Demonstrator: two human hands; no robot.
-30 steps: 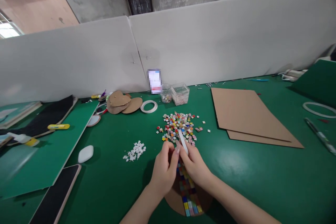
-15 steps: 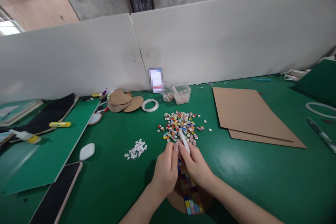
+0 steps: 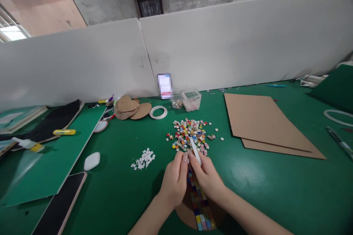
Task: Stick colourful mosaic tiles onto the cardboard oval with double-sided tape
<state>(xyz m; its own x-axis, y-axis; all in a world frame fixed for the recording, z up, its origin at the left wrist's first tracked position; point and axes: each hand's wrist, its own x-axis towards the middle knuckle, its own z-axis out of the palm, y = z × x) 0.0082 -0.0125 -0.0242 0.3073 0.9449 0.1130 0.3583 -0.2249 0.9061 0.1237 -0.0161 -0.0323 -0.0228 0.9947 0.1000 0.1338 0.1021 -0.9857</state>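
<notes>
My left hand (image 3: 175, 176) and my right hand (image 3: 206, 174) meet fingertip to fingertip in front of me. A flat white stick (image 3: 195, 150) pokes out of my closed right hand, pointing away from me. My left fingers are pinched together; whatever lies between them is too small to make out. Below both hands a strip of coloured mosaic tiles (image 3: 202, 214) lies on a round brown board (image 3: 185, 213), partly hidden by my hands. Just beyond my fingertips is a loose pile of small coloured tiles (image 3: 190, 130).
White paper scraps (image 3: 143, 159) and a white case (image 3: 92, 161) lie to the left. Behind the pile stand a clear box (image 3: 191, 100), a clear cup (image 3: 177, 99) and a lit phone (image 3: 164, 86). Cardboard sheets (image 3: 264, 119) are at the right, a white ring roll (image 3: 158, 112) at the back.
The whole view has shifted slightly, so everything sits a little lower. My hands keep the same pinched pose over the mosaic strip, with the white stick still in my right hand.
</notes>
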